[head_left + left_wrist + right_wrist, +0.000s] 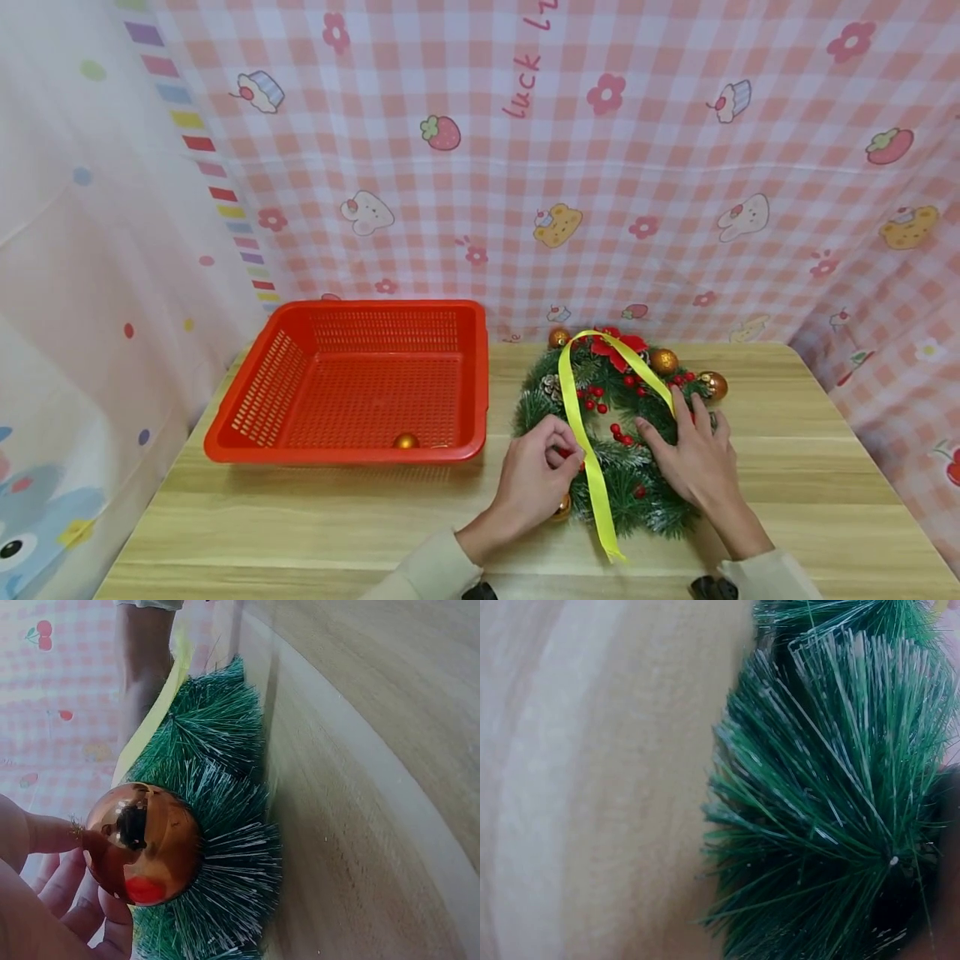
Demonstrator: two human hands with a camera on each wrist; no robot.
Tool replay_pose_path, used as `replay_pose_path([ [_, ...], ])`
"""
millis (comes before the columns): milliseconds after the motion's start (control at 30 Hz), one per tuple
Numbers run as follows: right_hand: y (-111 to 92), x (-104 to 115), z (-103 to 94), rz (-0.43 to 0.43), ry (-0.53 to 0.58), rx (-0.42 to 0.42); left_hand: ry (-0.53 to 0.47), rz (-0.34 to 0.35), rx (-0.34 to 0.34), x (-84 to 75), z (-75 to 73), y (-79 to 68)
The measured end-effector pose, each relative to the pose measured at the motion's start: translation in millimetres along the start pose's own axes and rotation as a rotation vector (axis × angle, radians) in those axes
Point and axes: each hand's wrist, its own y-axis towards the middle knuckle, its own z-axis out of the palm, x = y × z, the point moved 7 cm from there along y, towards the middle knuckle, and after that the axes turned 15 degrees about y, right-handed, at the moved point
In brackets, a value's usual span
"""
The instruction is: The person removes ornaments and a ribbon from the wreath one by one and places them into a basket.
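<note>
A green Christmas wreath point(622, 492) lies on the table, dressed with a red poinsettia point(611, 350), red berries, pinecones and gold baubles. A yellow ribbon point(596, 492) loops over it, one end hanging past the front edge. At the wreath's left front, my left hand point(528, 467) has thumb and fingers drawn together. In the left wrist view they pinch at the gold thread of a shiny gold bauble point(146, 844), which sits against the green bristles. My right hand point(693, 454) rests with spread fingers on the wreath's right side, fingertips by the ribbon.
A red plastic basket point(345, 454) stands on the table to the left, with one gold bauble point(406, 441) inside at its front. Pink checked cloth point(480, 192) hangs behind the wooden table point(300, 525), and pale curtain cloth point(97, 250) hangs on the left.
</note>
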Motion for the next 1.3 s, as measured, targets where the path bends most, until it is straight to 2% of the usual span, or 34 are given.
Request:
replay_pose_path([
  [300, 1, 1, 0.4, -0.002, -0.004, -0.003, -0.013, -0.005, 0.057, -2.2, 3.3, -1.1],
  [567, 0, 1, 0.3, -0.006, -0.005, -0.005, -0.037, 0.022, 0.043, -3.6, 0.0, -1.9],
  [867, 0, 0, 0.9, -0.004, -0.007, -0.001, -0.068, -0.006, 0.048, -2.1, -4.8, -1.8],
  [1300, -1, 1, 0.2, 0.003, -0.007, 0.005, -0.092, -0.016, 0.025, -9.4, -20.4, -0.9],
])
